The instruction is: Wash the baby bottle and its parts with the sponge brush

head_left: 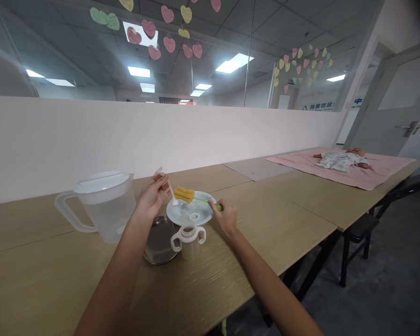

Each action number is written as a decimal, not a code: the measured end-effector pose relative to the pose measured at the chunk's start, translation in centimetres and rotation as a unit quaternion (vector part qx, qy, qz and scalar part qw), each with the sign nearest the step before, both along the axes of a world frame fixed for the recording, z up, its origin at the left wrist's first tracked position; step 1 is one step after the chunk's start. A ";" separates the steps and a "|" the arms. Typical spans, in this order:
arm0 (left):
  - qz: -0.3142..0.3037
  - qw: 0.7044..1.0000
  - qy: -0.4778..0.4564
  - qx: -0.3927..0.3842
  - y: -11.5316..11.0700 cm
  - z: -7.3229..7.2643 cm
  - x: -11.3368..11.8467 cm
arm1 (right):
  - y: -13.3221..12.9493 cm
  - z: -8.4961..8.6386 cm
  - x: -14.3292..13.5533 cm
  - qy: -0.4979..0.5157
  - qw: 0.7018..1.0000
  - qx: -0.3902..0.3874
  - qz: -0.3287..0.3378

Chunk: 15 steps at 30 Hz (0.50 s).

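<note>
In the fingers of my left hand is a pale straw with a white weighted end, hanging over a white plate. My right hand grips the green handle of a bottle brush with a yellow sponge head, which lies above the plate close beside the straw. Small white and clear parts sit in the plate. In front of it stands an uncapped clear baby cup with two white handles. A round metal dish is to the cup's left, partly behind my left forearm.
A lidded clear plastic pitcher stands at the left of the wooden table. Far right, a baby doll lies on a pink cloth. A low wall with glass above runs behind. Black stools stand beside the table.
</note>
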<state>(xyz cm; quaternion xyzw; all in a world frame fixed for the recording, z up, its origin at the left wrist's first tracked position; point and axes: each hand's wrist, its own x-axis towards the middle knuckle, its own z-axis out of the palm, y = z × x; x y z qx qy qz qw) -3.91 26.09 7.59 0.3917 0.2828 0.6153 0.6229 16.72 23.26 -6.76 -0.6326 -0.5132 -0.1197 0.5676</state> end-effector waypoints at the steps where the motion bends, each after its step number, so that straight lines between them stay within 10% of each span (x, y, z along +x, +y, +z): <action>1: -0.005 1.000 0.005 -0.001 0.0 0.0 0.0 | -0.1 0.0 0.0 -0.003 1.000 0.004 0.001; 7: -0.028 0.998 0.047 0.023 -0.7 0.0 0.8 | -0.4 0.1 -0.2 -0.017 0.999 0.022 0.020; 15: 0.110 0.982 0.133 0.073 -1.5 0.1 0.9 | -0.4 0.2 -0.2 -0.022 0.999 0.035 0.028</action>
